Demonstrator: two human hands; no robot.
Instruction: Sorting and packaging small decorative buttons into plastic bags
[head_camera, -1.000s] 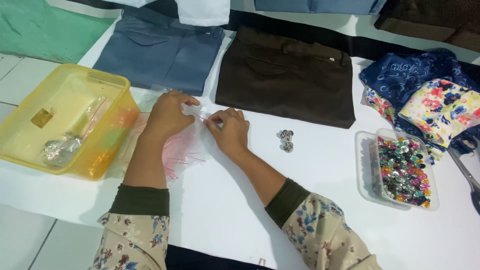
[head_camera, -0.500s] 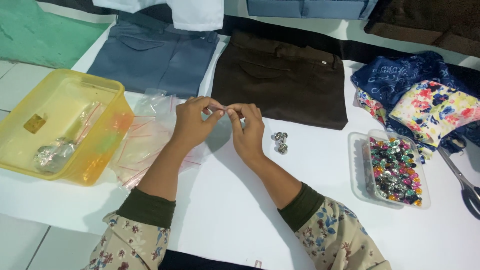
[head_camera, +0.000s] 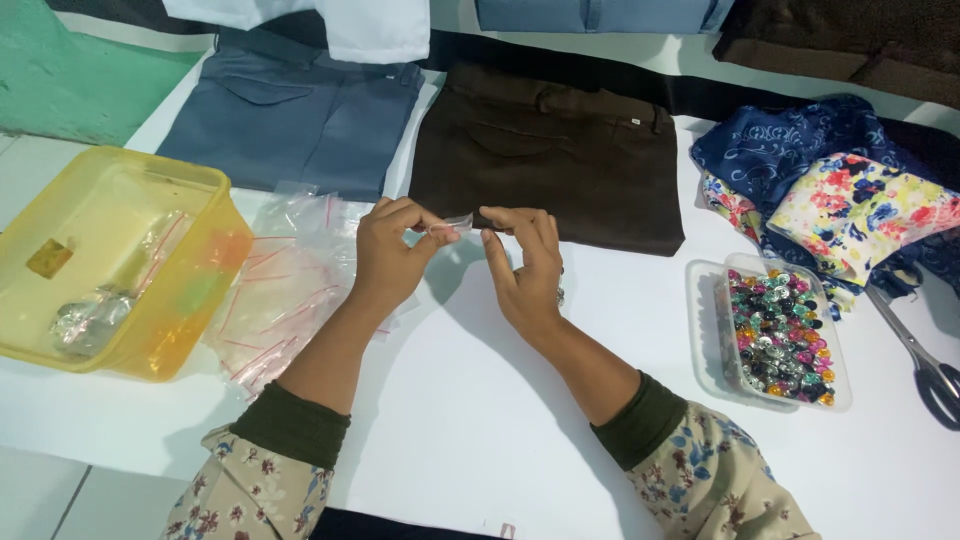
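Small clear plastic bag (head_camera: 452, 224) pinched between both sets of fingers, held above the white tabletop (head_camera: 470, 400). Left hand (head_camera: 390, 250) clamped on its left end, right hand (head_camera: 525, 265) on its right end. Heap of clear zip bags (head_camera: 285, 285) just left of the fingers, yellow tub (head_camera: 190, 300) beyond. Brown trousers (head_camera: 560, 160) behind the fingers; tray of coloured buttons (head_camera: 780, 330) well to the right.
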